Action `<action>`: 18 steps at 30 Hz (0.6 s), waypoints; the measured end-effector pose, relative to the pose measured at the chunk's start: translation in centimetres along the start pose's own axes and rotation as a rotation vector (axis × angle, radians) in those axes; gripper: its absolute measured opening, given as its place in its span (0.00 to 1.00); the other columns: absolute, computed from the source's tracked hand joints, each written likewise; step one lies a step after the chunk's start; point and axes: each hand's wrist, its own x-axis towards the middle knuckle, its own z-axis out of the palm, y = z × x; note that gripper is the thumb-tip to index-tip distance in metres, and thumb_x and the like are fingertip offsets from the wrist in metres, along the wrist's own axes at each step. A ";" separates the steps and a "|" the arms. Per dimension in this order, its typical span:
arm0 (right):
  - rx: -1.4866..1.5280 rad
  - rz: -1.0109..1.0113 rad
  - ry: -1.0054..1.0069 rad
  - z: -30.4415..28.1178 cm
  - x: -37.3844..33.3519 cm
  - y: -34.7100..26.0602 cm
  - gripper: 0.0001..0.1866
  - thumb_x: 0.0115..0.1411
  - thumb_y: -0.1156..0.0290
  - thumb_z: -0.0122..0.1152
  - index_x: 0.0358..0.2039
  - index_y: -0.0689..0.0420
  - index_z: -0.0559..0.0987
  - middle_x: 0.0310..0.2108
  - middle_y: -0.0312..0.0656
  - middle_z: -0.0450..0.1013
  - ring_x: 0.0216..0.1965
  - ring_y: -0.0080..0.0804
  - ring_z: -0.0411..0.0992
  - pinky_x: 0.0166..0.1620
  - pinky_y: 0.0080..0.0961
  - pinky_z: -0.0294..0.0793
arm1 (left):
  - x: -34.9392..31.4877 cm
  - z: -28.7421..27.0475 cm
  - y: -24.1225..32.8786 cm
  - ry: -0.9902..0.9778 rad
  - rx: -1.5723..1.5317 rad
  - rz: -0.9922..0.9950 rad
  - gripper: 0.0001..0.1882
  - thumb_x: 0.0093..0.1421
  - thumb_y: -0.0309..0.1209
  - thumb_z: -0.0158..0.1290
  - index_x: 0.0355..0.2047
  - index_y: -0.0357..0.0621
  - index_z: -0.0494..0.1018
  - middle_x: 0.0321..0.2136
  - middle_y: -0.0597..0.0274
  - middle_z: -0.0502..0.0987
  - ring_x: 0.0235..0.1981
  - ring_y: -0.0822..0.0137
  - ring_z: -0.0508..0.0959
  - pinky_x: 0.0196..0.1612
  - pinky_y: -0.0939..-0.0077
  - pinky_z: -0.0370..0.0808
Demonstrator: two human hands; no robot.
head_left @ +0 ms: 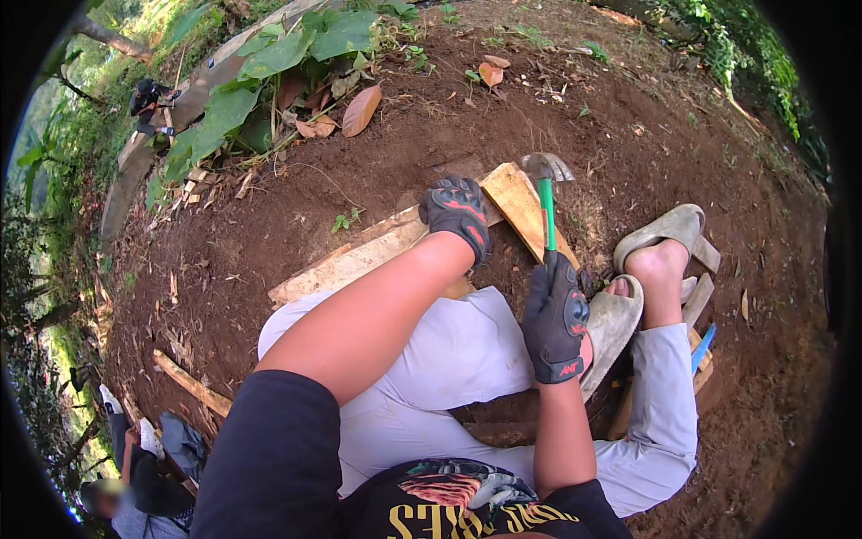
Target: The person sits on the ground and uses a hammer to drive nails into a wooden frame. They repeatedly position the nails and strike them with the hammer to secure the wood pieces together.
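My right hand (557, 316), in a black glove with red marks, is closed round the grip of a claw hammer (547, 207). Its green shaft points away from me, with the grey metal head over the far end of a short wooden board (519, 202). In a matching glove, my left hand (455, 214) curls over a long pale wooden plank (359, 254) near where it meets the short board. The left fingertips are hidden, and no nail can be made out. Part of the long plank lies behind my left forearm.
Brown soil surrounds my legs and grey sandals (612, 331). More wood pieces and a blue object (704, 349) lie by my right foot. A stick (191, 384) lies at left. Large-leaved plants (305, 45) grow at the far left. Another person (144, 476) is at lower left.
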 end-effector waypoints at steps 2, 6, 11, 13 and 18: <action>-0.004 0.043 0.049 -2.1 0.5 -1.1 0.14 0.76 0.69 0.57 0.55 0.63 0.79 0.42 0.60 0.81 0.39 0.61 0.81 0.40 0.52 0.80 | -0.9 0.3 0.2 0.122 0.051 0.030 0.50 0.64 0.57 0.57 0.77 0.40 0.58 0.76 0.40 0.60 0.77 0.39 0.61 0.69 0.29 0.64; -0.010 0.002 0.112 -4.0 2.1 -2.8 0.15 0.76 0.70 0.56 0.56 0.65 0.78 0.45 0.61 0.80 0.43 0.62 0.81 0.43 0.53 0.79 | -0.8 0.5 -1.3 0.120 -0.037 0.081 0.55 0.65 0.58 0.54 0.81 0.35 0.49 0.82 0.37 0.47 0.82 0.36 0.47 0.80 0.30 0.41; -0.119 -0.026 -0.058 -1.0 2.3 -1.2 0.13 0.77 0.69 0.55 0.55 0.62 0.81 0.40 0.58 0.82 0.38 0.58 0.81 0.40 0.52 0.79 | -0.8 -0.5 -0.8 0.041 -0.042 0.081 0.54 0.65 0.56 0.54 0.81 0.35 0.49 0.82 0.37 0.48 0.82 0.34 0.47 0.79 0.30 0.44; -0.073 0.042 -0.101 -2.4 2.4 -1.8 0.15 0.78 0.67 0.54 0.56 0.63 0.80 0.43 0.59 0.81 0.40 0.60 0.81 0.42 0.52 0.79 | 0.0 -0.2 -0.7 0.054 -0.058 0.070 0.54 0.65 0.55 0.54 0.81 0.35 0.49 0.81 0.37 0.48 0.82 0.33 0.47 0.79 0.30 0.44; 0.033 -0.032 0.136 -4.4 3.2 -4.7 0.15 0.78 0.67 0.55 0.56 0.65 0.78 0.45 0.62 0.79 0.43 0.62 0.79 0.45 0.49 0.78 | -1.3 -1.0 -1.2 0.016 -0.064 0.064 0.52 0.65 0.52 0.54 0.81 0.35 0.50 0.81 0.37 0.48 0.82 0.32 0.48 0.79 0.31 0.45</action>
